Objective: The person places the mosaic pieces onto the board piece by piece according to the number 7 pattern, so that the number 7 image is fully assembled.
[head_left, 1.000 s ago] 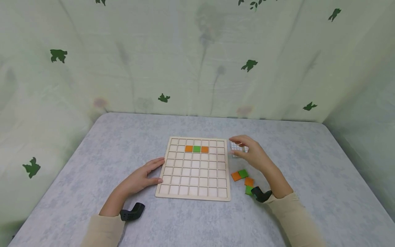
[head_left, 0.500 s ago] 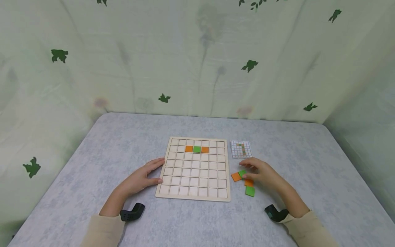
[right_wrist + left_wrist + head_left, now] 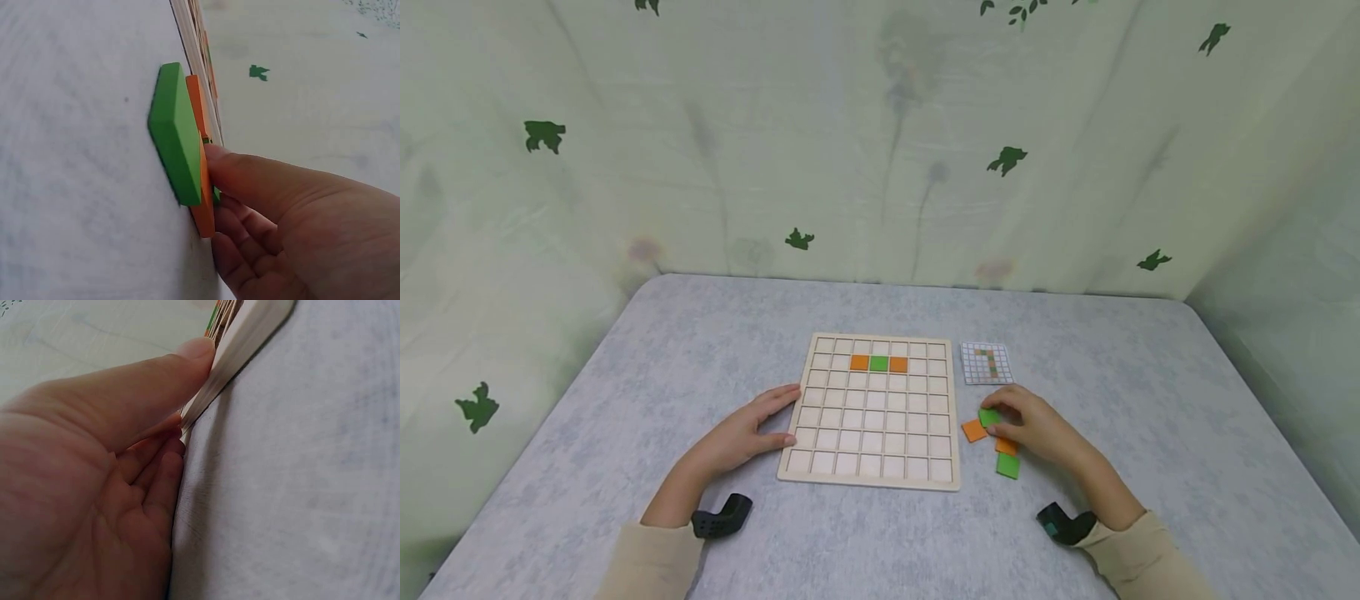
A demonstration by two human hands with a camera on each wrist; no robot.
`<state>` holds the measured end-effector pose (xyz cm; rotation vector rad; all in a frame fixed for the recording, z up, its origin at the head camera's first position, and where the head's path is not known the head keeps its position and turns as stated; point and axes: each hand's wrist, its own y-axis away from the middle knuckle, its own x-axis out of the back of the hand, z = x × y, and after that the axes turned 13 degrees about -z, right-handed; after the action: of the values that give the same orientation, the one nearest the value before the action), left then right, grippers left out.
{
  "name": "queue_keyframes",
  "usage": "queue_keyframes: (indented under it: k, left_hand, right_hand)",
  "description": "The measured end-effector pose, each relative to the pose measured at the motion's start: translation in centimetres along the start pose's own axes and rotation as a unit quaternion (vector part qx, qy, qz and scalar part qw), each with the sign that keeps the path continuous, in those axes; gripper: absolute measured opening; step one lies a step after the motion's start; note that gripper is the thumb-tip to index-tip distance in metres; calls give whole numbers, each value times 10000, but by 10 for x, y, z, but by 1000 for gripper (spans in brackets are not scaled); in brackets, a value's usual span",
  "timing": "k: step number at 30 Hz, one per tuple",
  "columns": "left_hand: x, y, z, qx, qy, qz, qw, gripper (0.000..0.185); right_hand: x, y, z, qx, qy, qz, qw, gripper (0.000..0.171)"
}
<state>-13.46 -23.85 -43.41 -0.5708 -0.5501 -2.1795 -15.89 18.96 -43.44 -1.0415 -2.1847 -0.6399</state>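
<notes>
A wooden grid board [image 3: 880, 433] lies mid-table, with an orange tile [image 3: 859, 362], a green tile [image 3: 878, 362] and another orange tile [image 3: 898, 363] in its second row. My left hand [image 3: 790, 415] rests flat against the board's left edge [image 3: 244, 344], the thumb [image 3: 156, 375] pressing on it. My right hand [image 3: 996, 423] sits just right of the board and pinches a loose green tile [image 3: 988, 417]. Beside it lie an orange tile [image 3: 973, 430], a second orange tile [image 3: 1006, 447] half under the hand, and a green tile [image 3: 1008, 465] [image 3: 178, 134].
A small pattern card [image 3: 987, 363] lies beside the board's top right corner. The grey table [image 3: 1150, 400] runs to a leaf-printed curtain [image 3: 880, 150] at the back and sides. Black wrist cameras [image 3: 722, 515] sit at both sleeves.
My right hand came back from the pattern card to the loose tiles and closed its fingers on the green one. The left hand and the board stayed still.
</notes>
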Motion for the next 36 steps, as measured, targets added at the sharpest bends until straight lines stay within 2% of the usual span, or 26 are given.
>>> queue_keyframes:
  k: [5,10,15,22,30,36]
  left_hand:
    - [0,-1,-1,-39,-111,14,9999,72]
    - [0,0,-2,-69,-210,35,9997,72]
    - [0,0,-3,-28,-86,6,10000,73]
    - [0,0,-2,-33,-24,11,10000,73]
    - [0,0,-3,-44,-128,13,9999,73]
    - [0,0,-4,-33,-123,17,9999,73]
  right_hand:
    - [4,-1,-3,-8,-162,8,9999,27]
    - [12,-11,-17,295,-201,327,9988,30]
    - [16,-30,-42,773,-139,568,9953,31]
    - [9,-67,-70,1122,-528,895,9882,31]
    - [-17,-103,-73,1065,-940,825,9864,30]
    - [-32,-109,-64,556,-926,560,9926,26]
